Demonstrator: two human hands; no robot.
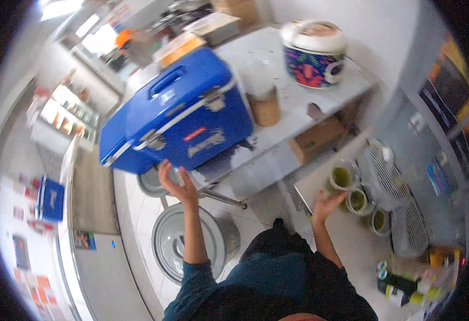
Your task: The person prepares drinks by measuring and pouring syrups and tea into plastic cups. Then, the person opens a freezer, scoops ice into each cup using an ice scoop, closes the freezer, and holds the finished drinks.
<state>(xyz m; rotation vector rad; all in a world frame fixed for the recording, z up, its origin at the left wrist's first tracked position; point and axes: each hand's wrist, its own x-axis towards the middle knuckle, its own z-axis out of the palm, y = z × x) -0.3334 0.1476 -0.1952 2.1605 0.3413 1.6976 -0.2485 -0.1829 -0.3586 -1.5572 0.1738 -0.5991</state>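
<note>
My left hand (179, 187) is raised with its fingers apart and nothing in it, by the lower edge of a blue hard cooler box (218, 140). Whether its fingertips touch the box is not plain. The cooler has white trim, metal latches and a lid with a recessed handle. On the right, my right hand (327, 206) reaches over a counter, thumb and fingers spread. Clear cups with green contents stand just beyond it: one cup (340, 177) above the fingers, another cup (356, 201) by the fingertips, a third cup (379, 221) farther right. Contact there cannot be told.
A patterned, white-lidded pot (314, 58) and a brown-based container (265, 106) stand on the metal table (266, 148). Lidded metal bins (190, 240) sit on the floor. Grey drip trays (387, 172) and dark bottles (399, 283) are at right. A worker in an orange cap (124, 39) is far off.
</note>
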